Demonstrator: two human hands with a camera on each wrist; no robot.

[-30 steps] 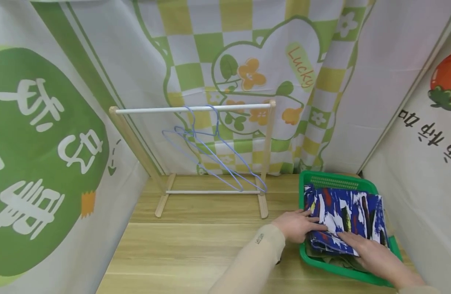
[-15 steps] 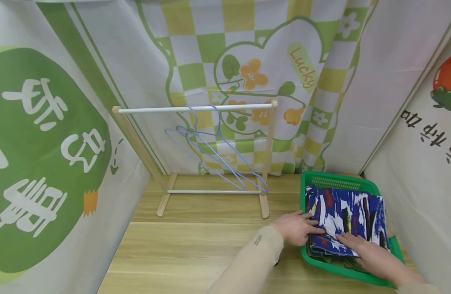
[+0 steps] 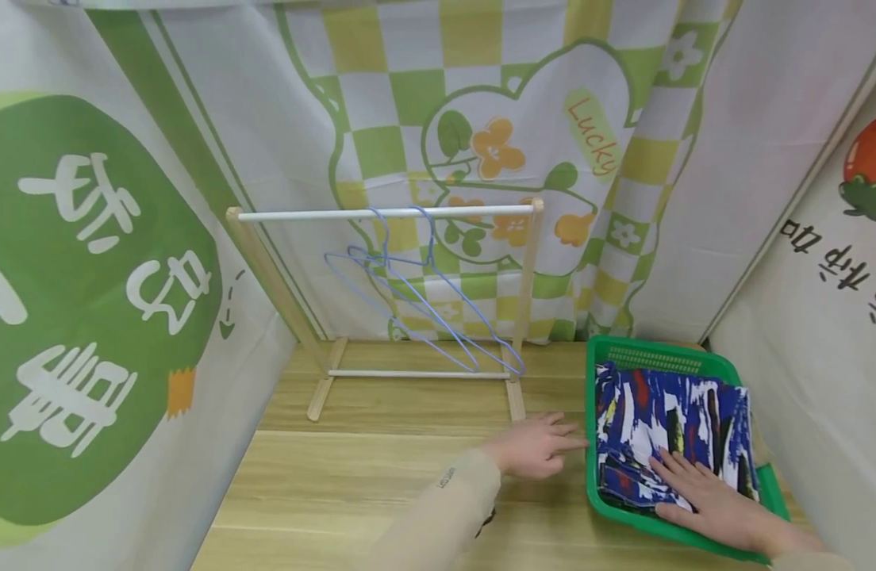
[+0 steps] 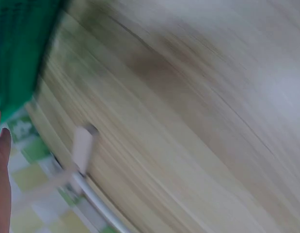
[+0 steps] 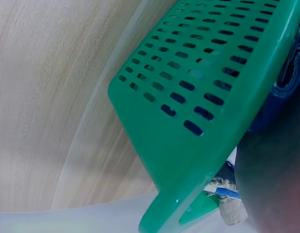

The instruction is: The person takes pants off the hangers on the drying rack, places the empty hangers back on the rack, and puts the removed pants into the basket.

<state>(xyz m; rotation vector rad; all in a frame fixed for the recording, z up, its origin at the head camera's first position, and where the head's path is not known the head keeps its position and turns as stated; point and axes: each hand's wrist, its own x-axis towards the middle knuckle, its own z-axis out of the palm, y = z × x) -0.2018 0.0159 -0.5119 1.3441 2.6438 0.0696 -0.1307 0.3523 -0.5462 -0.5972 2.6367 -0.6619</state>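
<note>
A folded piece of blue, white, red and black patterned cloth lies in a green plastic basket at the right of the table. My right hand rests flat on the cloth's near part with fingers spread. My left hand is just left of the basket, over the table, its fingers extended toward the rim and holding nothing. In the right wrist view, the basket's slotted wall fills the middle, and the hand is a dark blur at the right edge. The left wrist view is blurred.
A small rack with wooden posts and a white top bar stands at the back of the table. Blue hangers hang from it. Printed curtains enclose the back and sides.
My left hand has come off the cloth and moved left, out of the basket. My right hand stays on the cloth, its fingers now more spread. The head view has shifted slightly.
</note>
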